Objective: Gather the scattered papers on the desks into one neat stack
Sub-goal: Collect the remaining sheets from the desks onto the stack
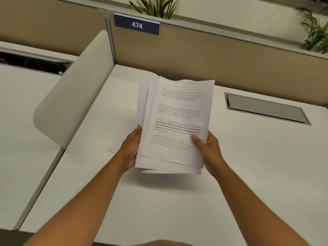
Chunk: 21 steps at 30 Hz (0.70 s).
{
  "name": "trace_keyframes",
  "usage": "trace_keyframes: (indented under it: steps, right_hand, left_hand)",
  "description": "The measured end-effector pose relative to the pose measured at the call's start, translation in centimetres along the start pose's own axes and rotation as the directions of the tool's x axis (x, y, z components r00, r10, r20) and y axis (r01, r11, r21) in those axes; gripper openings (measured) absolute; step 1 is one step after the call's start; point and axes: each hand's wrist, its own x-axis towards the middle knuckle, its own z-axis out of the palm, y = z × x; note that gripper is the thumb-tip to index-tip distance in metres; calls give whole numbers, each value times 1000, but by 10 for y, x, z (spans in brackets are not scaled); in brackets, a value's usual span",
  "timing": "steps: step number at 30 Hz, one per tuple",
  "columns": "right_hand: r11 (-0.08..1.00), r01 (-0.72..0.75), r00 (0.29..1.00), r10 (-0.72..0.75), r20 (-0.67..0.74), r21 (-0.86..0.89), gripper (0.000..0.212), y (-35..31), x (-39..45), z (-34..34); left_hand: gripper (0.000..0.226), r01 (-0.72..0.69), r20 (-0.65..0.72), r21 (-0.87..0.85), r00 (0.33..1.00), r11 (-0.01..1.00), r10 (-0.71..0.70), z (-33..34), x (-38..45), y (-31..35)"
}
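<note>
Holding the papers (175, 125) above the white desk (159, 201) — left hand (130, 150), right hand (209, 148), each grip closed on them.

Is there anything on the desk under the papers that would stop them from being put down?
Almost nothing. Both hands, left hand and right hand, hold the stack of papers above the white desk. Only one loose sheet lies flat there, partly under the stack.

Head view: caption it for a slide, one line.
Both hands, left hand and right hand, hold an uneven sheaf of printed papers above the white desk.
</note>
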Motion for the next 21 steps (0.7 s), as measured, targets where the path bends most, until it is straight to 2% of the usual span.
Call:
trace_keyframes:
  steps: [4,5,8,12,14,17,19,21]
  right_hand:
    - [994,52,998,-49,31,-101,35,-1,2,1]
    - [989,63,998,-61,22,-134,38,0,3,1]
    - [983,90,996,-88,21,-161,55,5,5,-1]
    - [990,77,997,-73,37,-117,90,8,3,-7]
    - [989,76,996,-71,45,-131,85,9,3,-8]
    - [977,43,999,-36,38,-210,54,14,9,-10]
    - [956,-19,998,2,-60,-293,38,21,15,-17]
    - [885,-118,977,23,-210,-451,43,34,24,-29]
  left_hand:
    - [83,43,57,30,997,999,-45,3,-5,1]
    - [79,18,68,35,997,999,-20,4,-7,2]
    - [47,-69,51,53,997,996,66,4,-5,-1]
    - [44,-77,77,134,995,988,67,3,0,-7]
    - [43,-86,79,173,994,981,74,4,1,-9]
    - [42,-110,33,185,994,977,106,4,1,-16]
    - [44,-120,-30,135,992,984,125,1,-1,-21]
    - [46,-133,-95,91,985,987,142,-4,-5,-24]
